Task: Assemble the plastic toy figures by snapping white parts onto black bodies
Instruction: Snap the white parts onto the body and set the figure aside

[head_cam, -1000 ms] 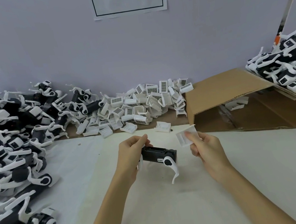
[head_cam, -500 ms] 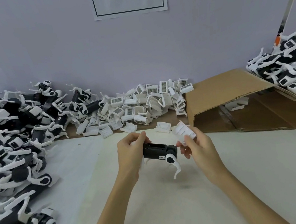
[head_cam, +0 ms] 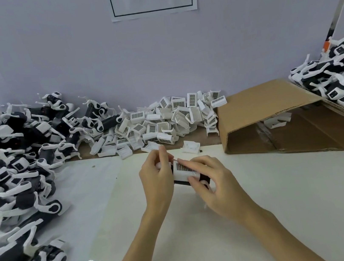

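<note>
At the table's middle my left hand (head_cam: pixel 157 179) grips the left end of a black toy body (head_cam: pixel 181 182), most of it hidden by my fingers. A white clip part with a dark grid label (head_cam: pixel 182 170) lies on top of the body. My right hand (head_cam: pixel 213 182) curls round the part and the body's right end, fingers over the part's top and thumb on its near side. A white leg of the figure shows below my right hand.
A heap of loose white clip parts (head_cam: pixel 165 122) lies along the back wall. Black-and-white figures are piled at the left (head_cam: pixel 12 176) and at the far right (head_cam: pixel 342 84). An open cardboard box (head_cam: pixel 280 114) lies on its side at the right.
My right hand has brought the white part from beside the body down onto its top. Both hands have closed in together over the figure.
</note>
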Motion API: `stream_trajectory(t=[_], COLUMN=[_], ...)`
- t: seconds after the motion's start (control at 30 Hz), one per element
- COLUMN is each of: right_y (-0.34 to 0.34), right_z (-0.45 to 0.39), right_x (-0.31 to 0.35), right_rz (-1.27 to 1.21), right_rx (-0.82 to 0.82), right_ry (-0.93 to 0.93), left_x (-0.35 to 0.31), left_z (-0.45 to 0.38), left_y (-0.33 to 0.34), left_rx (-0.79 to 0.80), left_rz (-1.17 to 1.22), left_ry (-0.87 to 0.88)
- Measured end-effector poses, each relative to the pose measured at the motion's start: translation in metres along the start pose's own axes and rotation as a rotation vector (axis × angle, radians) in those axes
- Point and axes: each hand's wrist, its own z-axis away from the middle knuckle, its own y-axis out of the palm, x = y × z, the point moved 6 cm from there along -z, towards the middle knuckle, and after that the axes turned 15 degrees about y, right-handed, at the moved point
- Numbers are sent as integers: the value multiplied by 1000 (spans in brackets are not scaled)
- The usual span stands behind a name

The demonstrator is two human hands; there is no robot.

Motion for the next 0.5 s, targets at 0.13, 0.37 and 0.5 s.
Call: stream_trajectory(t=[0.13, 0.37, 0.5], right_y=[3, -1, 18], right_z=[1, 4, 12], right_x=[2, 5, 17], right_rz=[43, 169, 462], right_rx=[-15, -43, -133], right_ry=[-36, -56, -107], left_x=[-1, -9, -12], left_z=[0, 2, 7], left_y=[-1, 1, 8], left_rx=[-18, -21, 5], left_rz=[-4, -47, -74], left_ry=[11, 100, 120])
